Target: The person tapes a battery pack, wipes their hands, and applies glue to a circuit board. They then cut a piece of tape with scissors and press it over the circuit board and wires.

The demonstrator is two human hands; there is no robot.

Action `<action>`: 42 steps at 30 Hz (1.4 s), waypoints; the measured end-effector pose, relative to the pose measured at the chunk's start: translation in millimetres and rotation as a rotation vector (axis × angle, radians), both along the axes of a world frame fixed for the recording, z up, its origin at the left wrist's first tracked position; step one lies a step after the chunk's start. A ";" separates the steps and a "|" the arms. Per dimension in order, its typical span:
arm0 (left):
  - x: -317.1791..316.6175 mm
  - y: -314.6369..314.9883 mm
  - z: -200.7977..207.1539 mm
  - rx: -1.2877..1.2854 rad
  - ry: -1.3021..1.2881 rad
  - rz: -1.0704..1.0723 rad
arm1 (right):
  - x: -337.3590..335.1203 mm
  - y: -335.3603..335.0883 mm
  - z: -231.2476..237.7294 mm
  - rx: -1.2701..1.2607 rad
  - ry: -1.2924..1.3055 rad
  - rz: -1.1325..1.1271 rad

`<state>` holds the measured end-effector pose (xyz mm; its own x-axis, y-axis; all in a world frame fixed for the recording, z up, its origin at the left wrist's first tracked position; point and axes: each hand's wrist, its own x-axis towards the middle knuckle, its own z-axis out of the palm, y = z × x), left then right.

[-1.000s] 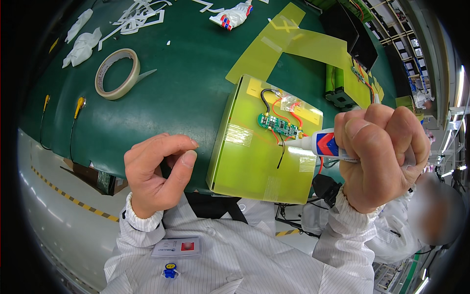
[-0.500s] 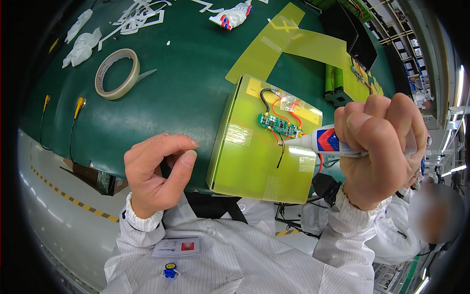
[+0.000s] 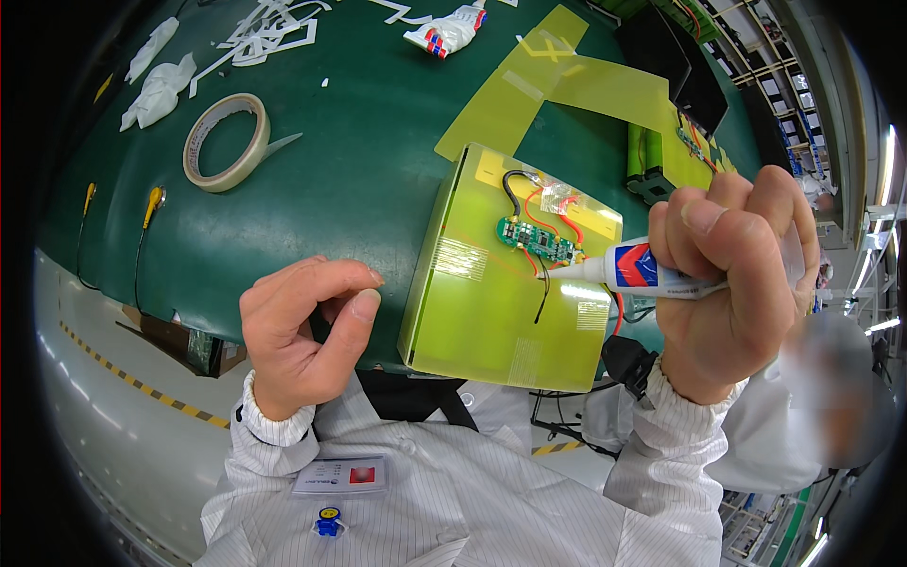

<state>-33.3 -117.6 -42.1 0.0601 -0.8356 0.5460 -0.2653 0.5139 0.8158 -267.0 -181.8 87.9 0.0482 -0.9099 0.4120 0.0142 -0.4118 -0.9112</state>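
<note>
My right hand (image 3: 732, 274) is closed around a white squeeze tube (image 3: 635, 266) with a blue and red chevron. Its pale nozzle points left, with the tip at the thin black wires (image 3: 543, 298) beside a small green circuit board (image 3: 534, 241). The board lies on a yellow-green wrapped battery pack (image 3: 472, 321), with red and black wires and strips of clear tape around it. To the left of the pack, my left hand (image 3: 307, 331) hovers with curled fingers, thumb tip close to the index tip, nothing visible between them.
On the green table (image 3: 350, 180) lie a tape roll (image 3: 225, 142), a crumpled tube (image 3: 449, 33), white strips (image 3: 269, 33) and yellow sheets (image 3: 501, 94). Another battery pack (image 3: 671, 170) stands at the far right. A co-worker (image 3: 803, 406) is close by on the right.
My right hand and the tube have shifted slightly to the right, and its fingers have changed their grip a little. The co-worker has come nearer. My left hand stays where it was.
</note>
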 end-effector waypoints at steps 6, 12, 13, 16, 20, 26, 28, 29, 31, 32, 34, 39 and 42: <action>0.1 -0.4 -0.2 -0.011 0.005 -0.002 | 3.1 0.5 1.2 -0.116 0.106 -0.110; 0.0 -0.9 -0.7 -0.027 0.007 -0.004 | 0.8 0.6 -0.8 -0.031 -0.026 -0.296; 0.2 -0.7 -0.7 -0.024 0.008 -0.004 | -0.5 0.5 0.3 -0.039 -0.020 -0.187; 0.3 -0.6 -0.5 -0.025 0.010 0.000 | -0.5 0.1 1.2 -0.042 0.016 -0.152; 1.6 -0.4 0.4 -0.019 0.008 0.000 | -2.6 1.5 9.3 0.003 0.015 -0.015; 1.2 -0.3 2.5 0.017 -0.023 -0.023 | -29.7 3.4 21.2 -0.014 -0.192 0.277; 1.3 0.8 0.9 0.048 -0.015 0.007 | -38.5 1.3 20.0 -0.002 -0.329 0.305; 0.8 1.1 0.1 0.047 -0.030 -0.006 | -42.6 -2.4 18.3 -0.039 -0.415 0.292; -0.2 2.1 1.1 0.079 0.000 0.033 | -56.3 -5.8 19.3 -0.048 -0.547 0.265; -0.2 2.9 1.9 0.082 -0.018 0.024 | -62.5 -6.2 17.6 -0.051 -0.564 0.255; -0.5 4.0 2.5 0.129 -0.029 0.044 | -73.8 -7.6 12.4 -0.052 -0.716 0.095; 0.8 4.7 2.3 0.164 -0.015 0.037 | -112.8 -12.9 3.2 0.042 -0.935 0.055; 1.7 4.8 3.1 0.167 0.000 0.028 | -124.9 -14.6 -8.6 0.006 -0.983 -0.009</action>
